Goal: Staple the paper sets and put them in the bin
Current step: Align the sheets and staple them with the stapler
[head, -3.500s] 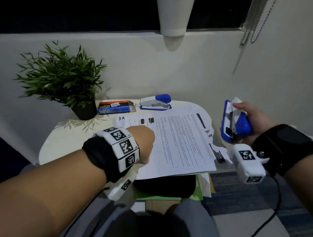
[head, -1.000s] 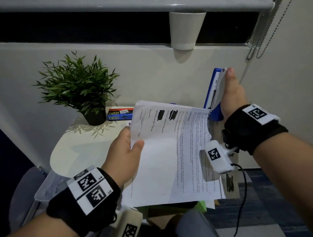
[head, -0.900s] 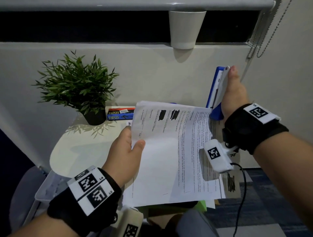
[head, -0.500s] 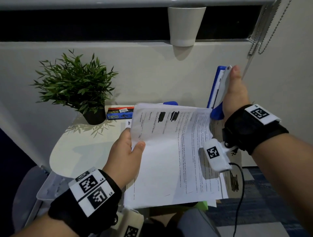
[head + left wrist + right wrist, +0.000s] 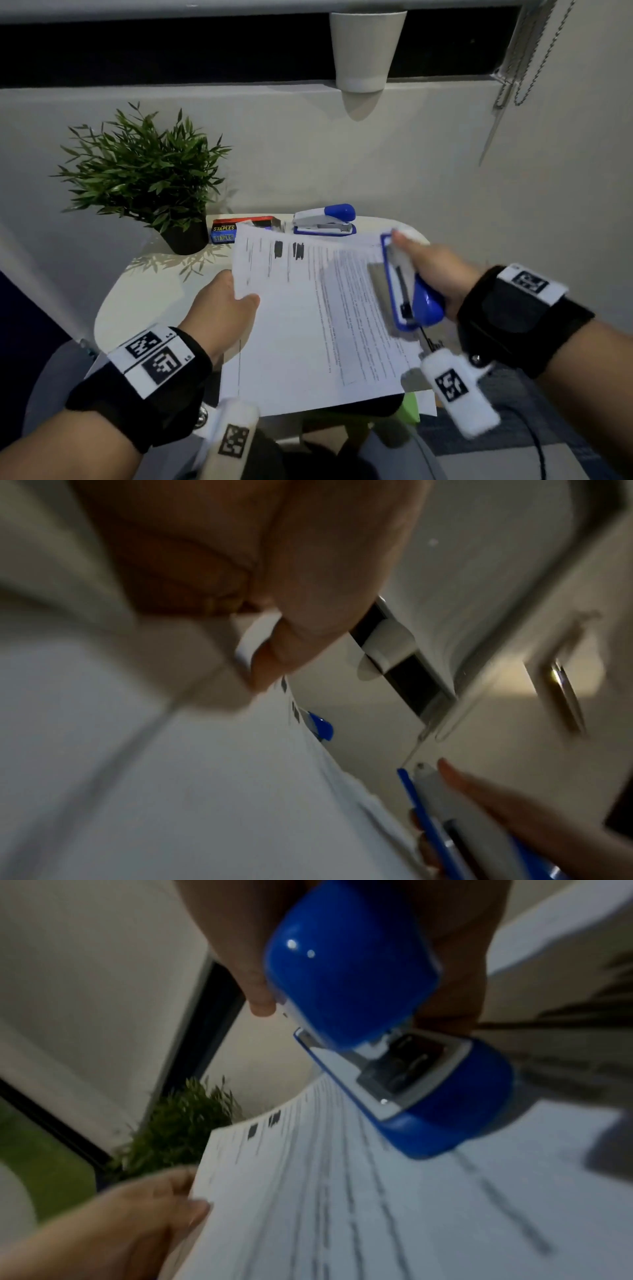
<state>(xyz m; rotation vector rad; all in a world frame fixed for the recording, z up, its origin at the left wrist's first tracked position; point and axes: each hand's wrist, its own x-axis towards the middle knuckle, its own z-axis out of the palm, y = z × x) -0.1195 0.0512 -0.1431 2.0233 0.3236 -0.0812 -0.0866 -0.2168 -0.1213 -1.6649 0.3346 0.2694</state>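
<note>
The left hand pinches a paper set by its left edge, thumb on top, and holds it lifted above the white counter. The right hand is wrapped around a blue stapler, thumb along its top, nose at the set's upper right corner. Whether the sheets already sit between the stapler's two halves is hard to tell (both wrist views are blurred). No staple shows in the set, so I judge the stapling of this one as just about to happen. More printed sheets lie under it on the counter, so further sets probably remain. What may be the bin's pale rim shows at lower left, mostly hidden, and nothing is visibly in it. A second stapler, a staples box and a potted plant stand at the back.
</note>
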